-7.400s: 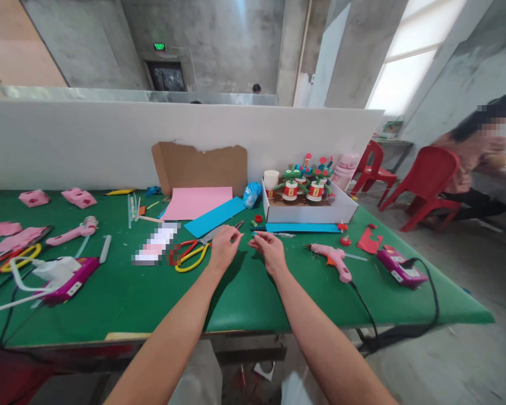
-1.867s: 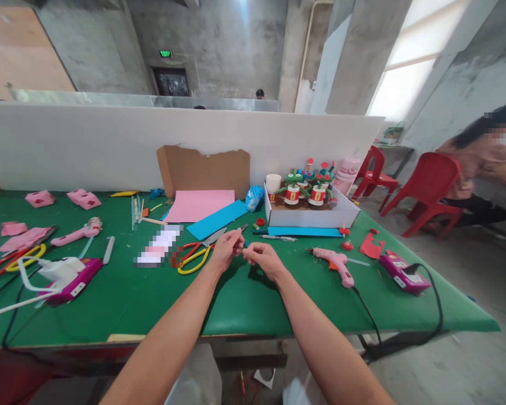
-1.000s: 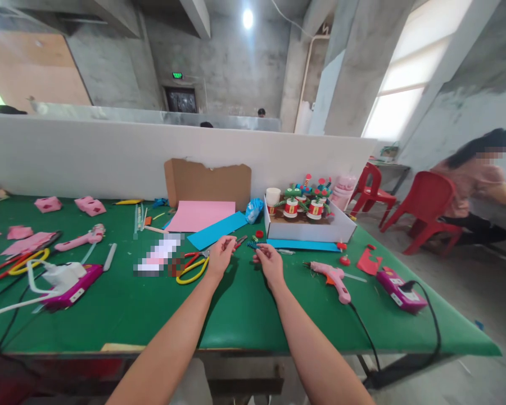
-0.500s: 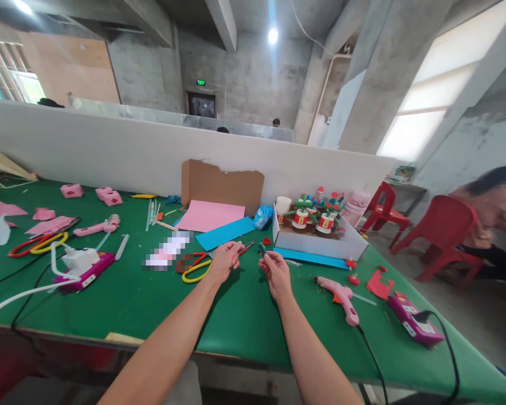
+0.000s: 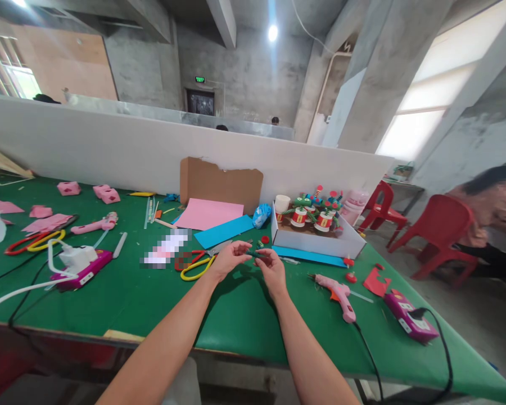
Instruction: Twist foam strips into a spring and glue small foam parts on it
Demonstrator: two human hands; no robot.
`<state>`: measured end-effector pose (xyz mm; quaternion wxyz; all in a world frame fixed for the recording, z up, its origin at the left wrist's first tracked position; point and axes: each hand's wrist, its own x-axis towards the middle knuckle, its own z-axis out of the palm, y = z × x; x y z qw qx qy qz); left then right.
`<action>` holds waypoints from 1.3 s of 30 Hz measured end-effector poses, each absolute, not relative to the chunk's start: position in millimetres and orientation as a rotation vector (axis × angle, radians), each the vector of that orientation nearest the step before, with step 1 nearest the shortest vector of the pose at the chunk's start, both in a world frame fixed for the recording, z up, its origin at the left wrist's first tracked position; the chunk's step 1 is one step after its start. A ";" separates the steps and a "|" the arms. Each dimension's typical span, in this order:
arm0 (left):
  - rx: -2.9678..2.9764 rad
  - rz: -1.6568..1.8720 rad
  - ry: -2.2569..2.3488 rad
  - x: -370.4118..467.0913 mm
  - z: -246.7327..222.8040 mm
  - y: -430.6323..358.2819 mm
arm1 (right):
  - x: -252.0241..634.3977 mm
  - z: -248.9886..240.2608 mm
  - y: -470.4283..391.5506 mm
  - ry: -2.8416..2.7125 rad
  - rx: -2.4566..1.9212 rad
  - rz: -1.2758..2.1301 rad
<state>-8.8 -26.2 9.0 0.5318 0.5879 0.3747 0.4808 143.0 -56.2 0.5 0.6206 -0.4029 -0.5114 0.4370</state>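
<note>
Both of my hands meet over the middle of the green table. Between their fingertips is a small dark green striped piece [image 5: 253,253]. My left hand [image 5: 231,260] pinches its left end, and my right hand [image 5: 273,272] pinches its right end. Just beyond the fingers lies another small green striped piece [image 5: 260,244], near a red cap [image 5: 265,239]. Scissors with red and yellow handles [image 5: 198,269] lie beside my left hand. A blue paper strip [image 5: 223,232] is behind it.
A white box [image 5: 316,245] with small cup figures stands back right. A pink glue gun [image 5: 339,295] and a purple power strip [image 5: 411,318] lie right. Another power strip [image 5: 86,271] is left. A person sits far right.
My left hand has moved right and my right hand slightly left, so they now meet. The striped piece, earlier upright in my right hand, now lies sideways between both hands.
</note>
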 end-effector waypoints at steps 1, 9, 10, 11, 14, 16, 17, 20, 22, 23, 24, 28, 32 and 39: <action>1.423 1.142 0.910 -8.7 8.9 -26.2 | 142.6 1.0 -56.6 -1.184 -0.928 1.006; 1.497 1.214 0.940 -7.0 18.0 -32.9 | 139.6 4.4 -58.7 -0.984 -0.939 1.232; 1.509 1.202 0.939 -6.7 18.6 -33.7 | 139.4 4.6 -58.7 -0.988 -0.942 1.242; 1.517 1.191 0.939 -6.3 18.8 -34.2 | 139.3 4.8 -58.7 -0.991 -0.945 1.241; 1.515 1.172 0.935 -5.7 18.6 -34.3 | 139.9 5.6 -58.3 -0.978 -0.952 1.215; 1.500 1.182 0.939 -5.8 18.4 -33.5 | 141.1 6.3 -57.8 -0.960 -0.953 1.206; 1.493 1.192 0.945 -6.2 18.4 -33.0 | 141.9 6.7 -57.6 -0.951 -0.954 1.204; 1.460 1.223 0.971 -7.7 18.2 -31.0 | 144.8 7.2 -56.6 -0.920 -0.950 1.195; 1.436 1.236 0.987 -8.8 17.6 -29.7 | 146.6 6.8 -55.5 -0.883 -0.938 1.190; 1.427 1.241 0.994 -9.3 17.3 -29.1 | 147.4 6.5 -54.9 -0.860 -0.930 1.186; 1.418 1.246 1.000 -9.7 16.9 -28.7 | 148.0 6.1 -54.4 -0.837 -0.922 1.182; 1.403 1.274 0.986 -10.3 16.3 -28.8 | 149.6 5.3 -53.5 -0.804 -0.892 1.167; 1.394 1.283 0.958 -10.4 17.3 -30.0 | 150.2 6.0 -53.9 -0.769 -0.870 1.198; 1.417 1.237 0.900 -9.3 13.8 -29.3 | 145.8 4.9 -55.8 -0.781 -0.914 1.396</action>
